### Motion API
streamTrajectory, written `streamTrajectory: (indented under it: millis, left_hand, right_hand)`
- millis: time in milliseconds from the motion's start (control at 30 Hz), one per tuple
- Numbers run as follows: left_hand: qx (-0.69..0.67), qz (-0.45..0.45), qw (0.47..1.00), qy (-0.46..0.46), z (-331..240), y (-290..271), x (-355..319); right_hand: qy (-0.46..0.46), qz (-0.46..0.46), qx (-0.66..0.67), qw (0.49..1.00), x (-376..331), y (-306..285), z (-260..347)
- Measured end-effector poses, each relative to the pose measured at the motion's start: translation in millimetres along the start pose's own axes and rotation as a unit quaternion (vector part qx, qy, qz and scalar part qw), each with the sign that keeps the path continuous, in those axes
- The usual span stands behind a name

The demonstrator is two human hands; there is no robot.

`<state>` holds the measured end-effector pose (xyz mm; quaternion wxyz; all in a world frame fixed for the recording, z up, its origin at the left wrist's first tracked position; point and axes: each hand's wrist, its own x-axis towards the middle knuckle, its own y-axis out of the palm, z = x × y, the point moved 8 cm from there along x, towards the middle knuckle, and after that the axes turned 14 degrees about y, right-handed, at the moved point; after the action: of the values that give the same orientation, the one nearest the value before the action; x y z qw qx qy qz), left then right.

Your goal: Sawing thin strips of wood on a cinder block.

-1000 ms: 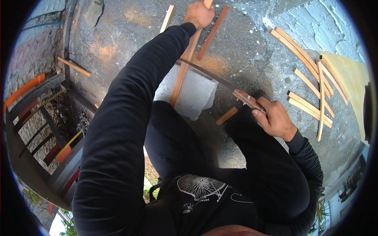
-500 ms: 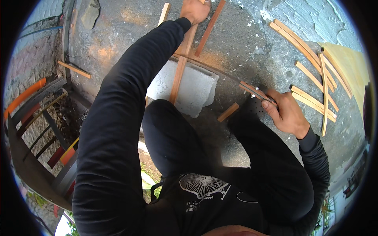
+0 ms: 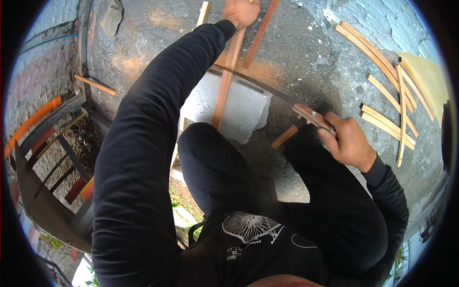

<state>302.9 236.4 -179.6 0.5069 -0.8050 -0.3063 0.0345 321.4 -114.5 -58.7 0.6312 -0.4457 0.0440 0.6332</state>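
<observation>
My right hand [image 3: 348,141] is closed round the wooden handle of a handsaw [image 3: 266,87]. The saw's thin blade stretches up and left across a long wooden strip [image 3: 223,98]. Gripping that strip near its far end is my left hand [image 3: 242,13], partly cut off by the upper edge of the picture. The strip runs toward my left knee and lies over a pale grey block [image 3: 248,112]. The far tip of the blade is hidden behind my left sleeve. A short wood offcut [image 3: 284,137] rests on the ground below the saw handle.
Several loose wooden strips [image 3: 377,64] lie on the concrete at right, some crossing. A reddish strip [image 3: 260,33] and a pale strip [image 3: 203,13] flank my left hand. At far left are a stone [image 3: 111,18], a thin stick [image 3: 94,84] and a dark metal frame [image 3: 43,205].
The whole view has shifted slightly, so things sit a little further right. Both hands keep their holds, and the saw still lies across the strip.
</observation>
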Motion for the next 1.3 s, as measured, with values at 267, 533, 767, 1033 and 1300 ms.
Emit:
streamTrajectory:
  millis: [267, 533, 767, 1033, 1300]
  left_hand:
    - [-0.016, 0.028, 0.999, -0.019, -10, 0, -4]
    - [-0.013, 0.065, 0.994, -0.085, 11, 12, 1]
    - [-0.002, 0.109, 0.988, -0.108, 35, 17, 5]
    - [-0.014, 0.033, 0.999, -0.02, -6, -11, 2]
    - [-0.071, 0.036, 0.997, -0.01, -17, 10, -2]
  right_hand:
    - [-0.038, -0.012, 0.0, 0.999, 44, 16, 35]
    - [-0.004, -0.001, 0.027, 1.0, -5, -4, -19]
    - [-0.019, -0.022, 0.017, 0.999, 50, 15, 51]
    - [0.038, 0.007, 0.001, 0.999, -19, -17, 12]
    - [-0.024, -0.036, 0.021, 0.999, 68, 26, 44]
